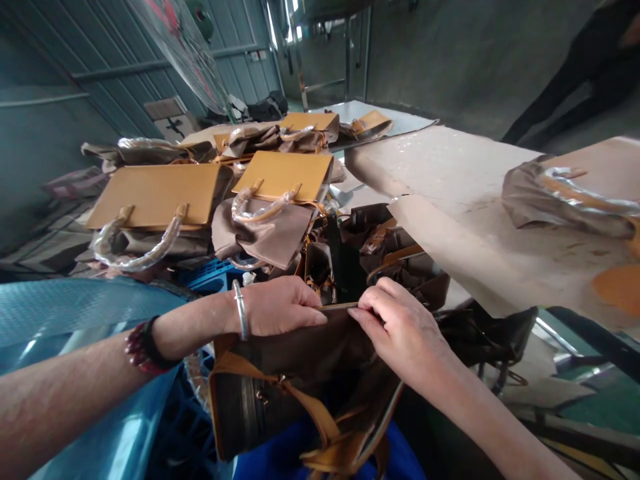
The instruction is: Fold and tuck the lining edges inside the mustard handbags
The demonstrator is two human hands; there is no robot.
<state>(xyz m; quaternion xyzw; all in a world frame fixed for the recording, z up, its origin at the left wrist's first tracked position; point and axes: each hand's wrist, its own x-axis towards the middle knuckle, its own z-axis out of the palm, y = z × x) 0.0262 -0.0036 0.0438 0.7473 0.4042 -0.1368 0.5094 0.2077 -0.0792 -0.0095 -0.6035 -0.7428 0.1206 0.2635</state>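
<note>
A brown handbag (300,360) with tan straps and trim is held mouth-up in front of me, its dark inside partly showing. My left hand (283,308) pinches its far top edge between thumb and fingers. A short way to the right along that same edge, my right hand (400,320) grips it with thumb and fingertips. A zip and a small metal hook show on the bag's lining at the left. The lower part of the bag hangs over something bright blue (270,453).
Stacked tan and brown handbags (155,193) with plastic-wrapped handles lie beyond my hands. More bags fill the space below. A paper-covered table (440,173) with another bag (525,193) stands right. A fan (185,53) is upper left; a person (575,80) is far right.
</note>
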